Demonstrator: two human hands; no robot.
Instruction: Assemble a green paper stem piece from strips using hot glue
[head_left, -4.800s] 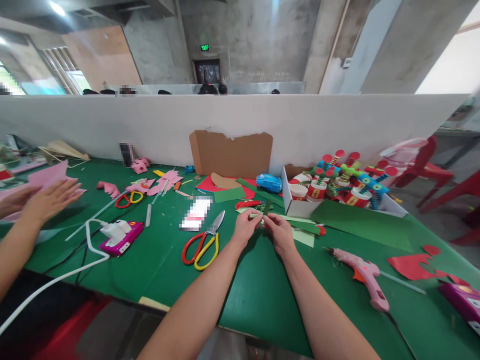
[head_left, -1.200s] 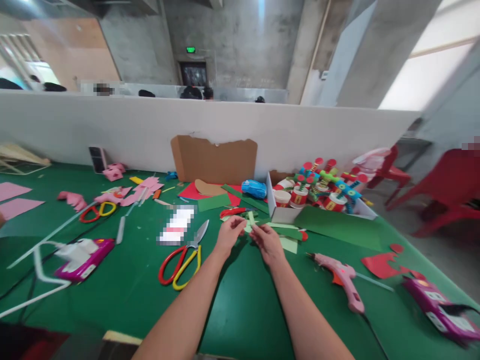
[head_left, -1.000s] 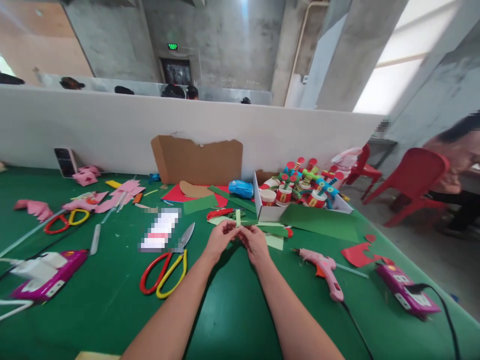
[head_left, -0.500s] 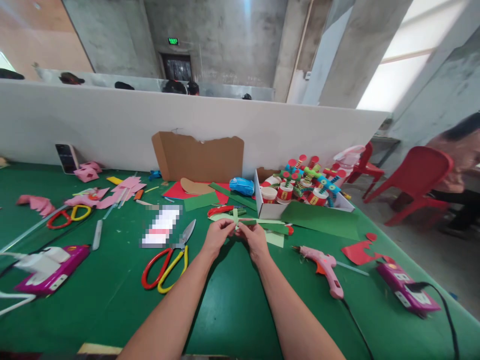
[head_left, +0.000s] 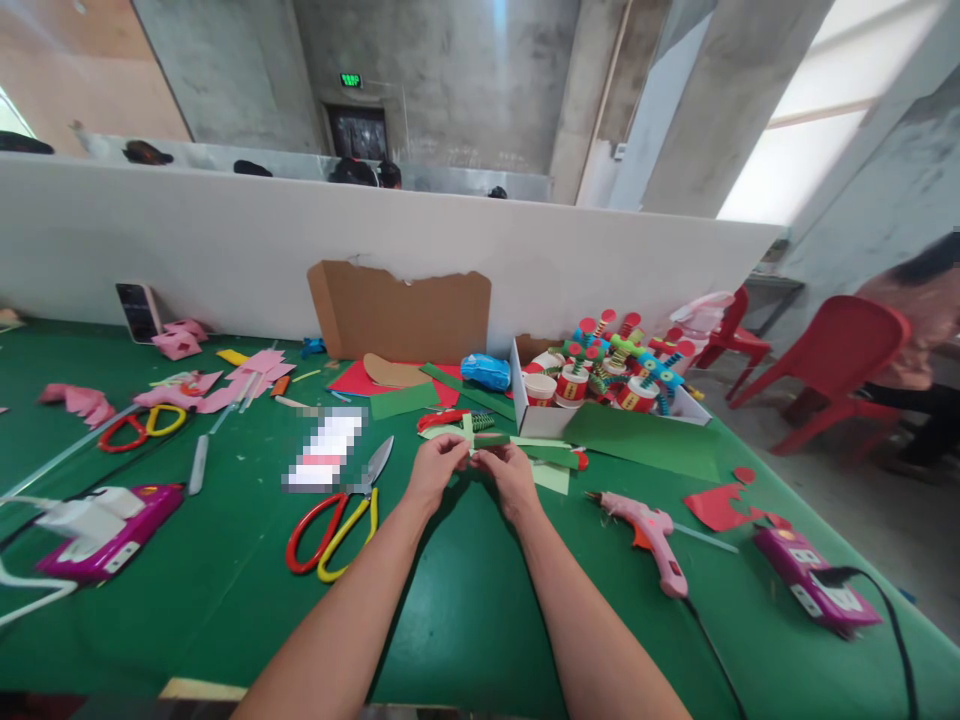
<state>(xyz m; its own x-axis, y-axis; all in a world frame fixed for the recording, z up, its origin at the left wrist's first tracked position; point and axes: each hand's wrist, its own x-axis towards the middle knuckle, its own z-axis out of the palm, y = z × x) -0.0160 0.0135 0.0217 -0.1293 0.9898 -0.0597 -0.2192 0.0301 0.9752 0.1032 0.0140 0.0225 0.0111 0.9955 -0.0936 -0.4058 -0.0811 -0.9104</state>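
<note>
My left hand [head_left: 436, 472] and my right hand [head_left: 511, 478] meet above the middle of the green table, fingertips pinched close together. Between them is a light green paper strip [head_left: 469, 428] that stands up from the fingers. A darker green paper strip [head_left: 492, 440] crosses it and runs over the right fingers. Both hands are closed on these strips; the exact join is hidden by the fingertips. Large scissors [head_left: 364, 490] with red and yellow handles lie left of my left hand. A pink glue gun [head_left: 645, 530] rests right of my right forearm.
Behind my hands, a white box [head_left: 537, 420] holds several decorated paper cups. Green sheets [head_left: 645, 440] lie before it. Purple power strips [head_left: 112, 545] sit at both sides, with cords. Pink scraps, small scissors [head_left: 142, 428] and a propped phone [head_left: 138, 312] are at left.
The view has shifted slightly. My hands stay together on the paper strips, and the darker strip's visible end has tilted a little. Nothing has been let go.
</note>
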